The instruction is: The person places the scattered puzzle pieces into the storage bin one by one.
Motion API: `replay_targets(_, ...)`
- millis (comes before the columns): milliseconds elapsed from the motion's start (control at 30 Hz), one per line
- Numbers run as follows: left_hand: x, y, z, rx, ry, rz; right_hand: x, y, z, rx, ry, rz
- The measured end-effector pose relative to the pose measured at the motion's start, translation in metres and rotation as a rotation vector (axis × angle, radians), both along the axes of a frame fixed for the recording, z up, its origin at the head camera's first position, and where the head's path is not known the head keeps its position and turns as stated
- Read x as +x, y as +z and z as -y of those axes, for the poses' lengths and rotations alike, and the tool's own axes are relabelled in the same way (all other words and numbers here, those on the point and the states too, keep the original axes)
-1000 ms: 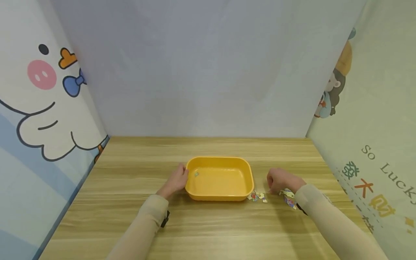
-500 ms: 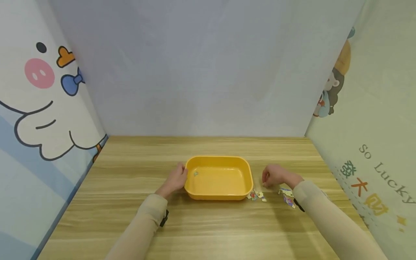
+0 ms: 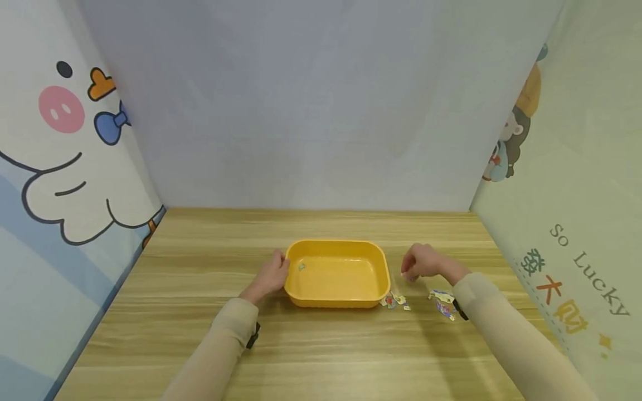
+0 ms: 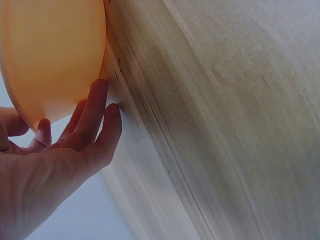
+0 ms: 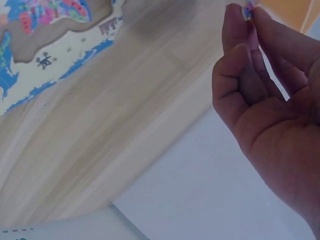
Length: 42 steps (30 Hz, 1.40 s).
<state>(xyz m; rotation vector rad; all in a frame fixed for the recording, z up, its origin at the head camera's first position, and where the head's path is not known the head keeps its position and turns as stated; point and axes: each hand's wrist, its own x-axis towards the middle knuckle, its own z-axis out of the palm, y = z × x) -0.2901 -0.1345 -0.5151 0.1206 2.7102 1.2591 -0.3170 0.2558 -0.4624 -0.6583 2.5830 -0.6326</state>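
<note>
A yellow plastic tray point(image 3: 337, 278) sits on the wooden table with a small jigsaw piece point(image 3: 301, 267) lying inside, toward its left end. My left hand point(image 3: 271, 274) grips the tray's left side; the left wrist view shows the thumb at the rim and fingers along the outer wall point(image 4: 55, 55). Just right of the tray, my right hand point(image 3: 422, 260) is raised over the table. Between its thumb and forefinger it pinches a small colourful jigsaw piece point(image 5: 248, 9), mostly covered by the fingertips.
Several loose jigsaw pieces point(image 3: 399, 300) lie by the tray's front right corner. A partly joined puzzle section point(image 3: 442, 303), with a skull mark and blue edge, lies under the right forearm. A pale cloth wall point(image 3: 321, 111) stands behind the table, with printed cloths at both sides.
My right hand has lifted off the table and shifted slightly left toward the tray, a piece now showing at its fingertips. The left hand has kept its grip on the tray.
</note>
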Motion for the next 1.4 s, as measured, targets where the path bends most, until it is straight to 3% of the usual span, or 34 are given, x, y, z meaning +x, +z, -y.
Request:
replay_targets(333,0.001,0.001,0.002,0.01,-0.003,-0.011,0.0,0.017,0.005,-0.048,-0.021,0.033)
replay_targets(933,0.006,0.005,0.001,0.028,0.014,-0.01,-0.014,0.039,0.04,-0.047,0.028,-0.098)
replay_targets(1200,0.005,0.005,0.003,0.009,0.005,-0.026,-0.024,0.039,0.068,-0.027,0.033,-0.221)
replay_targets(1400,0.003,0.004,0.003,-0.007,-0.003,-0.031,-0.026,0.038,0.092,-0.005,0.032,-0.228)
